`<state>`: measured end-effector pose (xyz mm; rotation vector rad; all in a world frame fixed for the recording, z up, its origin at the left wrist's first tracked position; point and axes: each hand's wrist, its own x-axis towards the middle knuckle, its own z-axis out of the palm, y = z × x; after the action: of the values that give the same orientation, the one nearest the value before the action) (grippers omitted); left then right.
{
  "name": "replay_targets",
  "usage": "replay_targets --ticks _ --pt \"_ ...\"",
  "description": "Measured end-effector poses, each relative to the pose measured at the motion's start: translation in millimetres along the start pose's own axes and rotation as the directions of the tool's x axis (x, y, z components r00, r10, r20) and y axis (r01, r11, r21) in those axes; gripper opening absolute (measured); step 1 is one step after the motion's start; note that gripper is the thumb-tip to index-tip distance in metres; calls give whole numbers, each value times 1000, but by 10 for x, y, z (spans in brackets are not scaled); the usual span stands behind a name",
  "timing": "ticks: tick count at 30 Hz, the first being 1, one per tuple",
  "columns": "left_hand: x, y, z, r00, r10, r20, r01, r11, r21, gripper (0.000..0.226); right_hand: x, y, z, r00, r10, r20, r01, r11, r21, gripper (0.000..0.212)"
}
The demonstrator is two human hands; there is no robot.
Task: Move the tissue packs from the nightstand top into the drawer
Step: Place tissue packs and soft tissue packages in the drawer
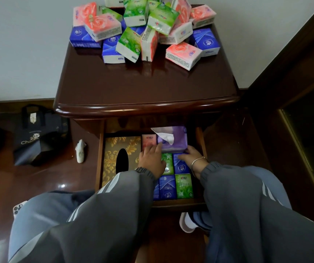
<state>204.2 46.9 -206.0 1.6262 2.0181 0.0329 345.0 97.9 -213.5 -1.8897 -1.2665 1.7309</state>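
Bedroom nightstand surface (146,82), far beyond both grips: pile of tissue packs (142,25) left to move | open drawer (99,158): left grip (151,162) and right grip (189,155) pinch purple pack (173,141) between them; filed packs (183,186) just beneath | progress: early, most remains.

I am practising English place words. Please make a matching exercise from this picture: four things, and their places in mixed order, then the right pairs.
Things
1. purple tissue pack
2. gold tissue box
3. dark bag
4. pile of tissue packs

Places
A. on the floor, left of the nightstand
B. on the nightstand top
C. held between the left hand and the right hand, in the drawer
D. in the left part of the drawer

Pairs: 1-C, 2-D, 3-A, 4-B
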Motion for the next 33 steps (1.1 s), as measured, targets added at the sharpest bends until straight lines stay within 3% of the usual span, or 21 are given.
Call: replay_targets --ticks 7,11,15,20,22,24,27,29,33 --pt "-152 -88 -116 998 53 -44 -53 999 10 66 -30 28 -50 1000 -6 1 6 998 -68 55" --pt "-293 -255 -241 994 42 -105 -40 999 23 62 -16 85 -84 1000 -17 -16 15 993 -113 67" --pt "-453 -431 -386 989 -7 -146 7 1000 -5 57 -49 156 -82 997 -64 -37 57 985 -160 65" --pt "-726 -751 -612 985 -37 -168 38 999 3 56 -240 194 -86 975 -199 -95 151 917 -369 59" --pt "-865 -854 -711 984 58 -169 -29 986 167 59 -355 159 -83 956 -289 -44 216 801 -558 53" --pt "-1013 -912 -819 963 205 -173 -137 930 340 60 -500 93 -77 931 -360 54 273 592 -758 49" --pt "-1202 -950 -883 874 430 -227 -301 845 441 59 -712 3 -54 879 -380 288 414 311 -855 44" --pt "-1315 -932 -852 876 469 -117 -362 797 484 60 -848 -16 -14 840 -315 441 510 183 -841 44" --pt "-1392 -891 -624 907 363 215 -420 732 536 70 -1080 74 125 776 -189 602 615 16 -788 45"
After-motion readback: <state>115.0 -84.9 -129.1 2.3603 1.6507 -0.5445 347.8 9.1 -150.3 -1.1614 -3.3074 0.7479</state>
